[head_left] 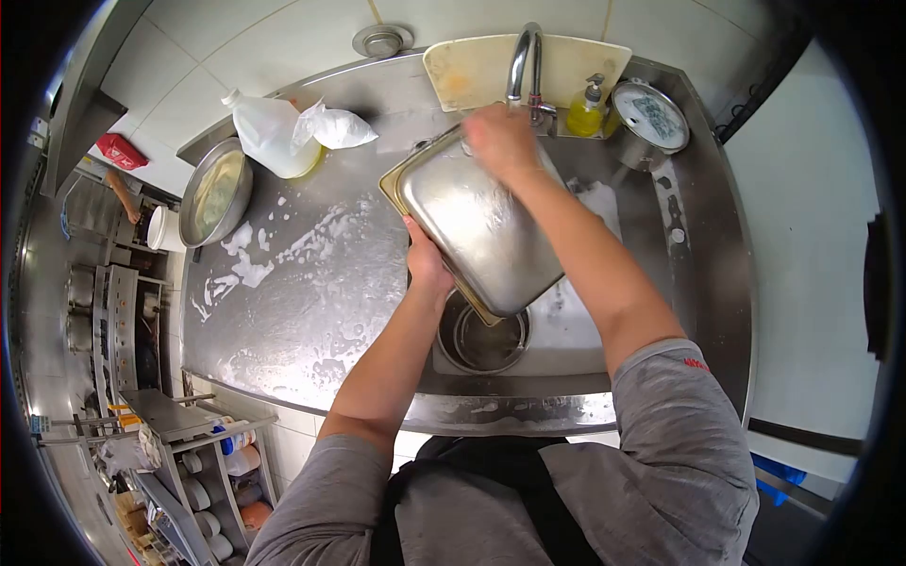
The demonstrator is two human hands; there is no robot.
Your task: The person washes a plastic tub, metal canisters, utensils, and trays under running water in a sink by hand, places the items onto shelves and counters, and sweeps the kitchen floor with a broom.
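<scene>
A stainless-steel sink counter, streaked with suds, spreads to both sides of the gooseneck faucet. Just in front of the faucet, on the person's side, a rectangular steel pan is held tilted above the basin, its smooth base facing up toward the person. It looks stiff and hardly fragile, of moderate weight, and probably slippery if wet; the rolled rim should give a surer hold than the broad polished base, ideally with a grip on two opposite edges. Behind the faucet leans a cream cutting board. Well to the faucet's left lies a metal bowl, with a translucent plastic jug between the two. Close on the faucet's right stands a steel pot, white foam at its mouth; farther in front of the faucet, partly under the pan, a round metal vessel sits in the basin. The left hand is curled around the pan's left rim, thumb showing, other fingers largely hidden. The right hand, just below the spout, is blurred over the pan's far end; whether it is closed on anything cannot be told. Left of the faucet sits a white plastic bag, and just right of it a pump bottle of yellow liquid.
</scene>
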